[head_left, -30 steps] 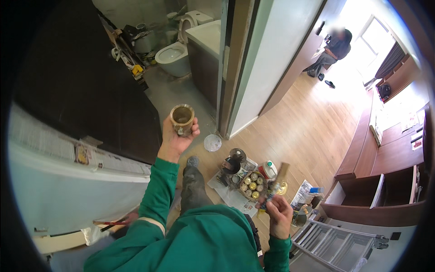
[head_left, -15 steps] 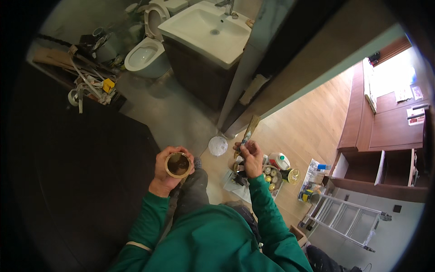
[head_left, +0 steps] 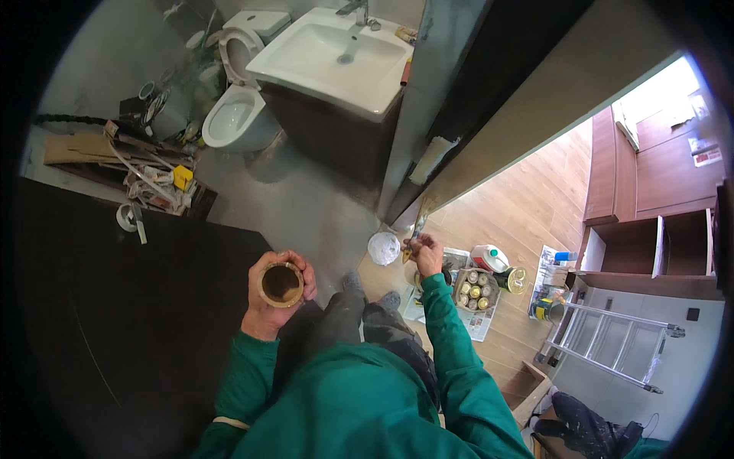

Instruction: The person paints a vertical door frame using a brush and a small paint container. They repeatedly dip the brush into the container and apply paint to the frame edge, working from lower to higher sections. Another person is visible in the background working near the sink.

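My left hand is wrapped round a small round pot with brown liquid inside. It is held upright in front of my body, beside a large dark panel. In my right hand a flat paintbrush is pinched by its handle, which has blue-green marks. The bristle end points away from me and overlaps the lower part of the pale door frame; I cannot tell if it touches. Just left of the right hand, a round white lid or tub is on the floor.
Cans in a box and a white jug stand on newspaper at the right. Farther right are a ladder and shelving. A dark door-like panel fills the left. A sink, a toilet and scraps lie beyond.
The view has shifted, and more of the floor and my feet shows. My right hand has turned the brush slightly. Both hands keep hold of their things.
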The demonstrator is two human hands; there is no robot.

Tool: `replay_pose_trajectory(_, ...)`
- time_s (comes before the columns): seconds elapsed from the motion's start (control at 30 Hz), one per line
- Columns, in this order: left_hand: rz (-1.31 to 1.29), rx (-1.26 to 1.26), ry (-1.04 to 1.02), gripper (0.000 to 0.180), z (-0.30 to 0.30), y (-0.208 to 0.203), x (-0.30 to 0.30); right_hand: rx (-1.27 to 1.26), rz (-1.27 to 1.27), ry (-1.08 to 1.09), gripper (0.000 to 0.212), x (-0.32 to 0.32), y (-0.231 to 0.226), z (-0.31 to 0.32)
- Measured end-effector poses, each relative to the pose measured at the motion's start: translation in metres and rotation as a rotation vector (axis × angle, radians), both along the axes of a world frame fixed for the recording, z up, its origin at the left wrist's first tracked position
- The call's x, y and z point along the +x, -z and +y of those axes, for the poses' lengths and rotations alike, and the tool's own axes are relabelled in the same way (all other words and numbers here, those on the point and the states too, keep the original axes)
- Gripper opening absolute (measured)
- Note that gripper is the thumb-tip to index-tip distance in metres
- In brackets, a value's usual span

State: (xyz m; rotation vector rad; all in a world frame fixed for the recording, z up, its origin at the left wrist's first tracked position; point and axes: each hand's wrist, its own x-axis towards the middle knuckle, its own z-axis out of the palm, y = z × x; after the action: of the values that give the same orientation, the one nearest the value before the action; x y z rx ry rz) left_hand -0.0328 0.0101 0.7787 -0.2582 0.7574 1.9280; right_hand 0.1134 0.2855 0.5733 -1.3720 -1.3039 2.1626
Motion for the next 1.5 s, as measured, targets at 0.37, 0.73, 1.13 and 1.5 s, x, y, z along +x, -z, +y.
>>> replay_pose_trajectory(0.37,-0.057,0.007,0.166,0.036,0.023,0.021,-0.022,0.123,0.278,0.123,0.025,0.030,-0.153,-0.006)
replay_pose_trajectory(0.73,-0.001,-0.038,0.243,0.034,0.022,0.014,-0.086,0.287,0.248,0.204,0.025,-0.003,-0.087,-0.040)
replay_pose_trajectory(1.13,0.001,-0.028,0.283,0.035,0.012,0.010,-0.121,0.011,-0.018,0.282,0.029,-0.026,0.012,-0.033)
replay_pose_trajectory(1.5,-0.039,0.009,0.362,0.037,0.031,0.013,-0.129,0.074,0.206,0.410,0.024,-0.015,-0.188,-0.046)
